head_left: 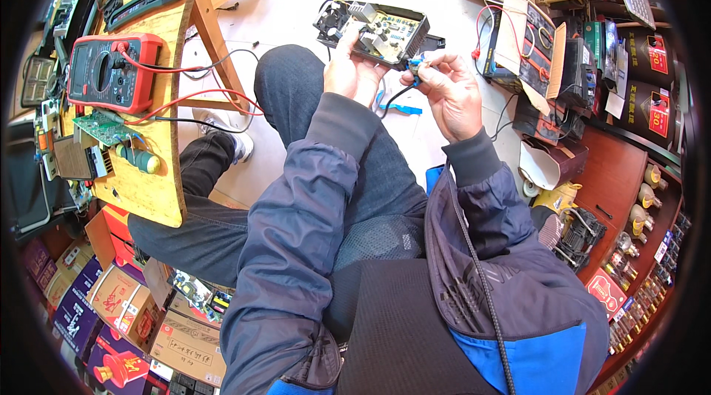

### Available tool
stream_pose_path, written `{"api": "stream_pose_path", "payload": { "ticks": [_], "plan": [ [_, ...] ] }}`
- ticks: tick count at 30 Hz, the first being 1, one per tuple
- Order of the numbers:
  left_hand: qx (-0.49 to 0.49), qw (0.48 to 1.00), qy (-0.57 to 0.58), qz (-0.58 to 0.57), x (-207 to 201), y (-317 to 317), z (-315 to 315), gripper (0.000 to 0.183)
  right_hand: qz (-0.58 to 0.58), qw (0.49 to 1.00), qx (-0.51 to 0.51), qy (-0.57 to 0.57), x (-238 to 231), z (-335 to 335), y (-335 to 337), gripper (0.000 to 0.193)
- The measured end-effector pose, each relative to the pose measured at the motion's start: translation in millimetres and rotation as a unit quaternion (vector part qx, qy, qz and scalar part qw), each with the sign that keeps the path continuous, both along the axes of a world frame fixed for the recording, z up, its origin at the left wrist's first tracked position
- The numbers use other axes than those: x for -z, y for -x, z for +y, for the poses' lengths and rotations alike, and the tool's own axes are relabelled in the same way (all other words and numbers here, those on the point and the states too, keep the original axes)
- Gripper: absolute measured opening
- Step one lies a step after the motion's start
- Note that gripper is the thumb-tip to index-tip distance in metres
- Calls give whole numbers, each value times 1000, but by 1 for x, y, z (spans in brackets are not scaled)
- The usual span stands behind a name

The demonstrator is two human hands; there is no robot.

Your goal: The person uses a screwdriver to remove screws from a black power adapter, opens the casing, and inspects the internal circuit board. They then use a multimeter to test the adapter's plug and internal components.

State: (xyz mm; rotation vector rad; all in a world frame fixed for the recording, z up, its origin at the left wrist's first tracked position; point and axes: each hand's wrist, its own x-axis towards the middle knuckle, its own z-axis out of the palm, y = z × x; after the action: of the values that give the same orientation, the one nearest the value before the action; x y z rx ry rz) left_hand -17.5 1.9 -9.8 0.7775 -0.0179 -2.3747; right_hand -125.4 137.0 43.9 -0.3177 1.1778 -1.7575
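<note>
Above my knees, my left hand (352,72) supports an open black electronics case (424,27) from its near side, with the thumb over the edge. Inside it a circuit board (389,33) shows, along with silvery heat sinks and a small fan at the left end. My right hand (453,91) pinches a small blue part (415,67) at the case's near right corner. A black cable (392,98) curves down from there. The fingers partly hide the blue part, so its exact kind is unclear.
On the wooden bench (167,173) at left lie a red multimeter (111,72) with trailing leads, a green circuit board (104,128) and a black utility knife (146,4). Cardboard boxes (189,339) stand at lower left. Cabled equipment (511,47) and a brown cabinet (611,173) occupy the right.
</note>
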Motion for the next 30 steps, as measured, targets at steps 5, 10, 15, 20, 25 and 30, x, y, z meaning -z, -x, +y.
{"api": "stream_pose_path", "payload": {
  "ticks": [5, 10, 15, 20, 25, 30],
  "plan": [
    [-7, 999, -6, 32, 1, -1, -1, 46, 148, 989, -16, 9, -1, 1, -6, 13],
    [-26, 999, 1, 45, -2, -3, -1, 44, 264, 964, -8, 23, 0, 7, -14, 21],
    [-29, 998, 13, 63, -6, -4, -2, 45, 423, 906, 6, -13, -3, 8, -18, 21],
    [-31, 996, 18, 80, -10, -5, -2, 47, 517, 854, 44, -37, -7, 8, -22, 24],
    [-40, 995, 14, 91, -15, -6, -2, 49, 573, 817, 44, -41, -13, 7, -23, 23],
    [-30, 995, 19, 94, -5, -6, -2, 47, 568, 820, 43, -52, -7, 11, -21, 23]
  ]
}}
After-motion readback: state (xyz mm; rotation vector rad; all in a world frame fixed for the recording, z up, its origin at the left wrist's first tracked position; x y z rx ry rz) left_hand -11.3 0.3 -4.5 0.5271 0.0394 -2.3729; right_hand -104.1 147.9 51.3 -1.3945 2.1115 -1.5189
